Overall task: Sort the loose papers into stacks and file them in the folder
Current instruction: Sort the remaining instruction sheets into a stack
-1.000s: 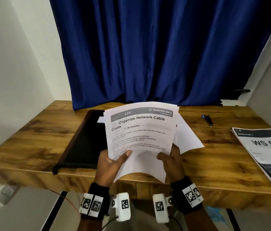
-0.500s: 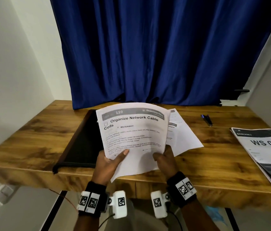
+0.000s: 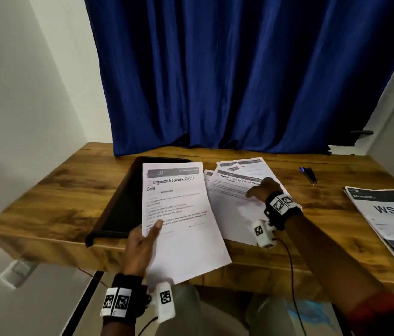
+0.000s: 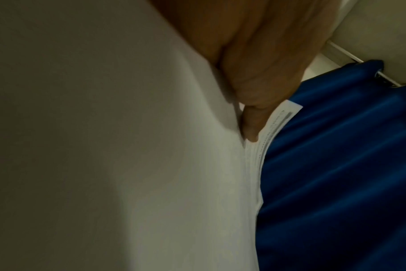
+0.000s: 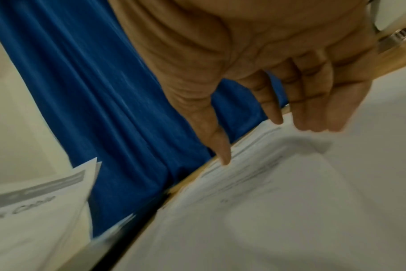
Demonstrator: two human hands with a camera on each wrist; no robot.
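My left hand (image 3: pixel 144 236) pinches a stack of white sheets (image 3: pixel 179 214) headed "Organize Network Cable Coils", thumb on top, held over the desk's front edge. In the left wrist view the thumb (image 4: pixel 253 121) presses the stack of white sheets (image 4: pixel 174 165). Under and left of it lies a black folder (image 3: pixel 123 202). My right hand (image 3: pixel 262 190) hovers with straight fingers over loose papers (image 3: pixel 237 187) fanned on the desk. The right wrist view shows its fingers (image 5: pixel 313 113) just above the loose papers (image 5: pixel 278 201), holding nothing.
A second pile marked "WS 07" (image 3: pixel 389 219) lies at the desk's right end. A blue and black pen (image 3: pixel 308 174) sits behind it near the blue curtain (image 3: pixel 239 81). The wooden desk (image 3: pixel 45 197) meets a white wall on the left.
My right hand let go of the stack and moved right onto the loose papers on the desk. The left hand alone now holds the stack, lowered and shifted left.
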